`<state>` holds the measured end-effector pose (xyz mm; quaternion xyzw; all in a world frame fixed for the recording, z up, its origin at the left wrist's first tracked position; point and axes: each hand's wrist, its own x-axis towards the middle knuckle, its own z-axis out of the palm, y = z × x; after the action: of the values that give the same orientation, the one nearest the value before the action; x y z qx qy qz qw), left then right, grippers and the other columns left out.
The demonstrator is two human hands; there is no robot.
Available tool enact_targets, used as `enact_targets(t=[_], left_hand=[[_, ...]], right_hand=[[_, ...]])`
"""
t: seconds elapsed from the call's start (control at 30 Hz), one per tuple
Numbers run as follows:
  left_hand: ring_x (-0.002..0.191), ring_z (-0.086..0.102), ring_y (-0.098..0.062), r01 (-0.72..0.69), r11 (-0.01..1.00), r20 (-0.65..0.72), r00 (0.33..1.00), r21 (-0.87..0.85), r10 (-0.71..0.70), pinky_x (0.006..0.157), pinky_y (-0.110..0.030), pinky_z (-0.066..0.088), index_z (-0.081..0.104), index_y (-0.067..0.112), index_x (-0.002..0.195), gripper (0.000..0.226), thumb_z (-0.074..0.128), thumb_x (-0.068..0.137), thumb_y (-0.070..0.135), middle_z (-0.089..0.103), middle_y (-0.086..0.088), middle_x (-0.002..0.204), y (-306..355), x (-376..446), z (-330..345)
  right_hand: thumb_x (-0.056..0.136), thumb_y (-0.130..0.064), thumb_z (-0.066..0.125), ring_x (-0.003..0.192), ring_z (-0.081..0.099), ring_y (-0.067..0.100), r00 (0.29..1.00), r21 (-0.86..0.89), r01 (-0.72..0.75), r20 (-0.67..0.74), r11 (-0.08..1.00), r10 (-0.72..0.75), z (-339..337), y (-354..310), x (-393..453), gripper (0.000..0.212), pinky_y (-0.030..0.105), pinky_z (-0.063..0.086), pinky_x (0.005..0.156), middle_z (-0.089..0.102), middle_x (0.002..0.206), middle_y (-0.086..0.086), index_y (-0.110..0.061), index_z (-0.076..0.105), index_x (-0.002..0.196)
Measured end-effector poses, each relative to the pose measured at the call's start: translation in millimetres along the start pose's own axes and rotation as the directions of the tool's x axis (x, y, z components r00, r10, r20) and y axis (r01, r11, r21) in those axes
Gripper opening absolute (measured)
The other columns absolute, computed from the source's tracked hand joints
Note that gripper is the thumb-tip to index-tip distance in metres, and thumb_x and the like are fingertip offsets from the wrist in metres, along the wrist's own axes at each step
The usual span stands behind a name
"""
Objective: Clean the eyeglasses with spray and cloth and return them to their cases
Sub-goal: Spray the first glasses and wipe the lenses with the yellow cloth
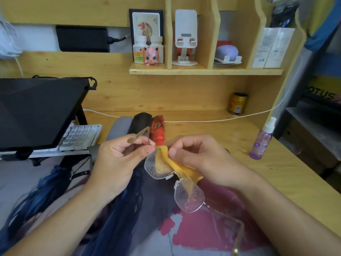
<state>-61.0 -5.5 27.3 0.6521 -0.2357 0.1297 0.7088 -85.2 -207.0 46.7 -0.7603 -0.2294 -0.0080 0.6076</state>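
Clear-lensed eyeglasses (190, 197) with a thin gold frame hang in front of me, both lenses dotted with spray droplets. My left hand (118, 159) pinches the frame at the hinge of the upper lens, with one temple sticking up. My right hand (199, 157) pinches a yellow cloth (177, 167) against that upper lens. Behind my hands lie three cases side by side on the desk: a grey case (120, 128), a black case (141, 121) and a red case (157, 130). A purple spray bottle (262, 141) stands at the right.
A black laptop (36, 109) on a stand sits at the left with a white keyboard (77, 137) under it. A gold can (237, 104) stands by the back wall, and a white cable (203, 120) crosses the wooden desk (276, 169). Shelves above hold small items.
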Motion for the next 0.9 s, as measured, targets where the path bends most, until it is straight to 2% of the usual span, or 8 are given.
enact_targets(t=[0.07, 0.2, 0.33, 0.47, 0.6, 0.77, 0.83, 0.9], left_hand=[[0.076, 0.067, -0.003, -0.023, 0.998, 0.042, 0.999, 0.056, 0.021, 0.078, -0.015, 0.053, 0.076, 0.019, 0.075, 0.009, 0.072, 0.074, 0.011, 0.074, 0.009, 0.077, 0.3, -0.9, -0.2], [0.076, 0.067, -0.003, -0.07, 0.993, 0.076, 0.995, 0.09, 0.064, 0.076, -0.014, 0.052, 0.077, 0.026, 0.072, 0.016, 0.073, 0.075, 0.011, 0.074, 0.009, 0.077, 0.9, -2.3, 0.2], [0.076, 0.067, -0.001, -0.079, 0.993, 0.087, 0.994, 0.087, 0.072, 0.076, -0.013, 0.051, 0.073, 0.013, 0.079, 0.006, 0.071, 0.075, 0.008, 0.074, 0.011, 0.077, 0.5, -2.3, 1.4], [0.078, 0.064, -0.006, -0.09, 0.992, 0.106, 0.991, 0.084, 0.081, 0.078, -0.016, 0.051, 0.078, 0.027, 0.078, 0.012, 0.075, 0.078, 0.016, 0.072, 0.01, 0.079, -2.5, -1.5, -1.5], [0.078, 0.067, -0.009, -0.114, 0.988, 0.097, 0.99, 0.105, 0.104, 0.077, -0.019, 0.052, 0.076, 0.017, 0.08, 0.007, 0.073, 0.078, 0.011, 0.073, 0.002, 0.08, -3.8, -1.7, -2.1], [0.08, 0.069, -0.017, -0.126, 0.982, 0.139, 0.985, 0.143, 0.106, 0.078, -0.023, 0.054, 0.076, 0.011, 0.083, 0.005, 0.077, 0.079, 0.009, 0.074, -0.002, 0.084, -6.4, -1.8, -4.8], [0.08, 0.07, -0.016, -0.111, 0.983, 0.157, 0.984, 0.149, 0.087, 0.076, -0.023, 0.055, 0.076, 0.008, 0.083, 0.008, 0.077, 0.08, 0.001, 0.075, -0.004, 0.084, -6.8, -2.4, -4.8], [0.079, 0.071, -0.015, -0.095, 0.985, 0.175, 0.982, 0.142, 0.069, 0.073, -0.023, 0.056, 0.076, 0.009, 0.083, 0.015, 0.074, 0.08, -0.006, 0.075, -0.005, 0.084, -6.4, -3.6, -4.3]], right_hand=[[0.09, -0.036, 0.069, 0.075, 0.047, 0.025, 0.998, 0.066, -0.056, -0.028, 0.996, 0.058, 2.0, -2.3, 1.0, 0.025, 0.038, 0.036, 0.069, 0.061, 0.09, 0.037, -0.013, 0.075, 0.082], [0.096, 0.003, 0.059, 0.061, 0.059, 0.009, 0.991, 0.251, -0.103, -0.055, 0.962, 0.12, 4.5, -3.4, 1.3, 0.014, 0.017, 0.047, 0.057, 0.068, 0.081, 0.009, -0.002, 0.072, 0.097], [0.09, 0.016, 0.058, 0.059, 0.062, 0.009, 0.987, 0.345, -0.11, -0.074, 0.932, 0.144, 7.0, -3.9, 2.7, 0.024, 0.019, 0.049, 0.053, 0.071, 0.081, 0.007, -0.003, 0.071, 0.091], [0.08, 0.012, 0.069, 0.063, 0.064, 0.012, 0.975, 0.386, -0.124, -0.122, 0.914, 0.184, 10.1, -1.1, 5.0, 0.023, 0.022, 0.051, 0.057, 0.067, 0.083, 0.002, -0.01, 0.07, 0.085], [0.081, -0.001, 0.077, 0.065, 0.059, 0.011, 0.964, 0.204, -0.226, -0.096, 0.953, 0.249, 12.5, 0.1, 5.2, 0.017, 0.02, 0.048, 0.058, 0.063, 0.081, 0.0, -0.015, 0.067, 0.085], [0.089, -0.031, 0.075, 0.074, 0.064, 0.017, 0.923, -0.051, -0.366, 0.106, 0.929, 0.369, 8.8, -1.2, 0.0, 0.014, 0.035, 0.049, 0.071, 0.071, 0.082, 0.002, -0.017, 0.075, 0.086], [0.088, -0.03, 0.076, 0.081, 0.068, 0.031, 0.917, -0.039, -0.359, 0.169, 0.933, 0.36, 7.4, -1.6, -0.6, 0.022, 0.046, 0.052, 0.077, 0.074, 0.091, 0.014, -0.009, 0.076, 0.095], [0.088, -0.022, 0.076, 0.079, 0.059, 0.032, 0.911, -0.01, -0.363, 0.207, 0.932, 0.357, 6.3, 0.3, -1.8, 0.027, 0.042, 0.046, 0.075, 0.067, 0.089, 0.028, 0.001, 0.072, 0.101]])
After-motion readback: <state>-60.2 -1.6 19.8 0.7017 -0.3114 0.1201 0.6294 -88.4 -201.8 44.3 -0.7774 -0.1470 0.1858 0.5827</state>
